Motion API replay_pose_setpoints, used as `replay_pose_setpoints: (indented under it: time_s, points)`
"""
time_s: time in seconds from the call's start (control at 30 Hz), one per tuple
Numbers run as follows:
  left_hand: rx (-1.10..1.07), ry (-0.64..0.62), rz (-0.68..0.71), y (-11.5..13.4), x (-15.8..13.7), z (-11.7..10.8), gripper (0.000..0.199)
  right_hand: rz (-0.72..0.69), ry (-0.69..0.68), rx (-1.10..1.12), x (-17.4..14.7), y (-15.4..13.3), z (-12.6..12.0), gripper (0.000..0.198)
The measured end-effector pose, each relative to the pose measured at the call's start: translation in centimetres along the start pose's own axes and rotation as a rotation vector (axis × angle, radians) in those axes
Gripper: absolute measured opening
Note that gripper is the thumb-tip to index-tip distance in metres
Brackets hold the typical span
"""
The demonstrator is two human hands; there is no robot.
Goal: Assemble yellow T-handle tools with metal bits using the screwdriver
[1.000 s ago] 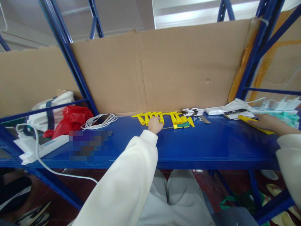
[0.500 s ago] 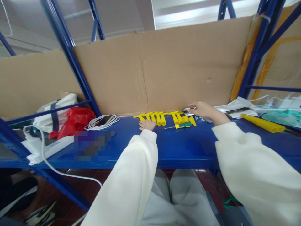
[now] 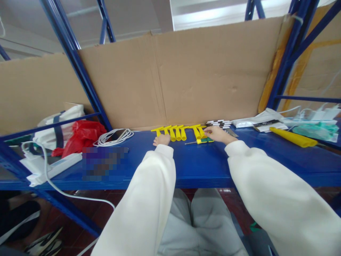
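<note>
A tall cardboard panel (image 3: 213,78) stood behind a long blue shelf (image 3: 202,167), at which the person sat with both arms stretched forward. A red bag (image 3: 86,137) lay at the far left, and a long yellow tube (image 3: 293,138) rested at the right, well apart from the other yellow parts.

The left hand (image 3: 161,139) was low over the near ends of the leftmost yellow T-shaped pieces (image 3: 178,133), fingers partly spread; whether it gripped one could not be told. The right hand (image 3: 217,134) reached in from the other side, its fingertips beside the right-hand pair of pieces (image 3: 197,132), its fingers curved; its grip, too, could not be made out.

The T-shaped pieces lay at the back of the shelf, against the foot of the cardboard. Judging by their order, the arranging seemed well advanced: most stood side by side, handles toward the person. A gap parted the left group from the pair, and the yellow tube lay outside the row, so these looked like what was left.

Smaller still, a screwdriver (image 3: 199,141) lay crosswise before the pair, partly behind the right hand, and black-and-white sticks (image 3: 220,123) were bunched beyond it.
</note>
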State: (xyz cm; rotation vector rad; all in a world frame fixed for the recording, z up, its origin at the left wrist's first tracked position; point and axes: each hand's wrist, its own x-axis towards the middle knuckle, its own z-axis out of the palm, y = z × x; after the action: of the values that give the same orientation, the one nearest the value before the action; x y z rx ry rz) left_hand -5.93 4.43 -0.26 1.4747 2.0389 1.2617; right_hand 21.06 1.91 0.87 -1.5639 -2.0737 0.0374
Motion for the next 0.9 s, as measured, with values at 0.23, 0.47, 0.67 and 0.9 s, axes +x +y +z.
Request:
replay_pose_setpoints:
  time_s: [0.23,0.47,0.67,0.9]
  points:
    - [-0.174,0.116,-0.201,0.8,0.3,-0.6,0.039,-0.029,0.032,0.017,0.0,0.4,0.4,0.03]
    - [-0.57,0.247,-0.194,1.6,0.0,-0.9,0.03,-0.03,0.064,0.035,0.2,0.9,0.2,0.031]
    - [-0.915,0.204,-0.232,3.1,-1.3,-1.4,0.021,-0.008,0.143,0.107,0.2,0.9,0.3,0.03]
    - [-1.043,0.176,-0.237,3.9,-1.7,-1.7,0.029,0.074,0.231,0.32,0.6,0.8,0.6,0.031]
